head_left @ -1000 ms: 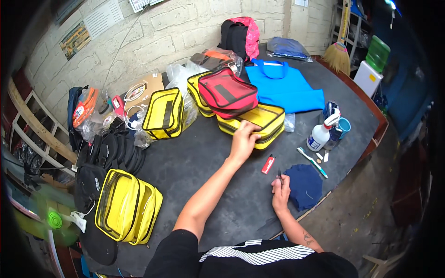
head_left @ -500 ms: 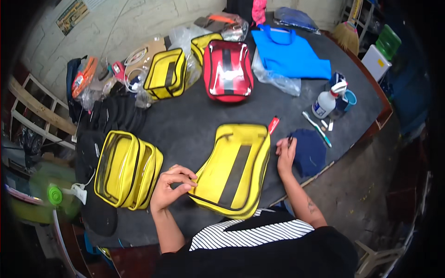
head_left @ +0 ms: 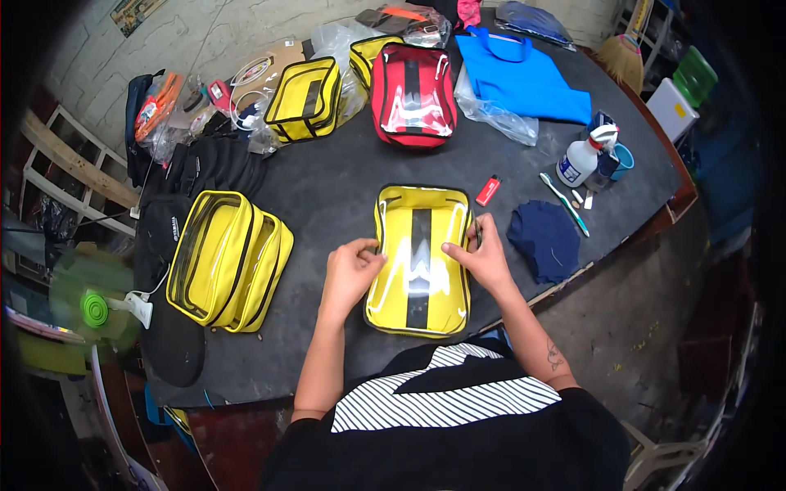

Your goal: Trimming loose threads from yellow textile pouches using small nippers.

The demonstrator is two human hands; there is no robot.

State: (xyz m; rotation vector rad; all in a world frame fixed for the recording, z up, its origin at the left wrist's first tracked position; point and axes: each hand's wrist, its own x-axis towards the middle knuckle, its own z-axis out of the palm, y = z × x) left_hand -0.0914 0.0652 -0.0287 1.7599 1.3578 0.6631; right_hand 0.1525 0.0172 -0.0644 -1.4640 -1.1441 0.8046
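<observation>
A yellow bag with a clear plastic front, black piping and a dark centre stripe [head_left: 419,307] lies in front of me on the dark table. My left hand [head_left: 352,268] pinches its left edge, fingers closed. At the opposite edge is my right hand [head_left: 485,255], its thumb on the clear front and its fingers curled at the side. A small dark object [head_left: 477,233] shows in the right fingers; its kind cannot be made out. Two similar yellow bags [head_left: 214,262] stand together to my left.
Farther back are a red clear-front bag [head_left: 413,94], another yellow bag [head_left: 304,98] and a blue tote bag [head_left: 524,86]. To the right lie a red lighter [head_left: 489,190], a toothbrush [head_left: 565,203], a navy cloth [head_left: 544,243] and a spray bottle [head_left: 578,161]. A small fan [head_left: 96,309] is at left.
The yellow bag has gone from tilted to lying flat, its clear front facing up. My right hand has moved left from near the navy cloth onto the bag's edge. My left hand has closed on its side.
</observation>
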